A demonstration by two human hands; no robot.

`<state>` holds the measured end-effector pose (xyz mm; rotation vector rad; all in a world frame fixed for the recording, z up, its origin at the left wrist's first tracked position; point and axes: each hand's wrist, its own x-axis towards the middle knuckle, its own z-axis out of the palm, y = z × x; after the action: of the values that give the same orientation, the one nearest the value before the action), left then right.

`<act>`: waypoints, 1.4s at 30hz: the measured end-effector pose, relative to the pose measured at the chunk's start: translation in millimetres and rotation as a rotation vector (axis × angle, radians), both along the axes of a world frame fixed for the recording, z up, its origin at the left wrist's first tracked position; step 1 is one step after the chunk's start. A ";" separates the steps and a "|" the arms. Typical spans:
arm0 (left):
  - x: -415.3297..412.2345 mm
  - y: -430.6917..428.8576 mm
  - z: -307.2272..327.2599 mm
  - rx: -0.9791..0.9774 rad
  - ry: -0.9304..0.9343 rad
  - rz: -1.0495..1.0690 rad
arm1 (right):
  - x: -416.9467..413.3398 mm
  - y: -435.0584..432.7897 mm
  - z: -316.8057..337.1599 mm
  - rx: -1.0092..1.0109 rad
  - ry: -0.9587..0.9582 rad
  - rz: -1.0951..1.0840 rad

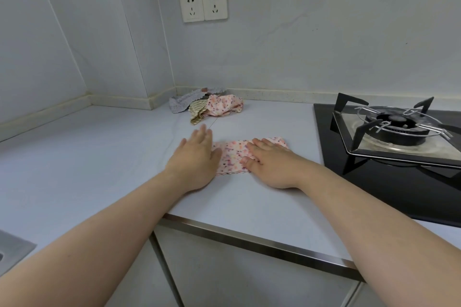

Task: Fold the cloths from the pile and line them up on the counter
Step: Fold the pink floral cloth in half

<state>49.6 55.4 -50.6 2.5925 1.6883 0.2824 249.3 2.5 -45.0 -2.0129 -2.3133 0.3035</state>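
A pink speckled cloth (233,154) lies folded into a flat strip on the white counter (112,157). My left hand (197,159) lies flat with straight fingers over the cloth's left end. On the right half of the cloth my right hand (269,161) presses down, fingers stretched out. Both hands hide part of the cloth. In the far corner sits the pile of cloths (207,104): a pink speckled one, a yellowish one and a grey one, crumpled together.
A black gas hob (374,182) with a burner and pan support (394,127) takes up the right side, close to the cloth. A sink edge (12,249) shows at lower left. Two wall sockets (203,5) sit above the pile. The counter's front edge runs below my arms.
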 end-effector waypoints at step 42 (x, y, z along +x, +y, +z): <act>-34.9 24.6 5.1 0.053 -0.174 0.198 | 25.4 18.7 9.4 0.258 -0.029 -0.396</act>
<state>14.7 80.1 -45.5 2.3559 1.8981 0.5494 274.7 21.2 -35.5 -2.2759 -1.7936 -0.0451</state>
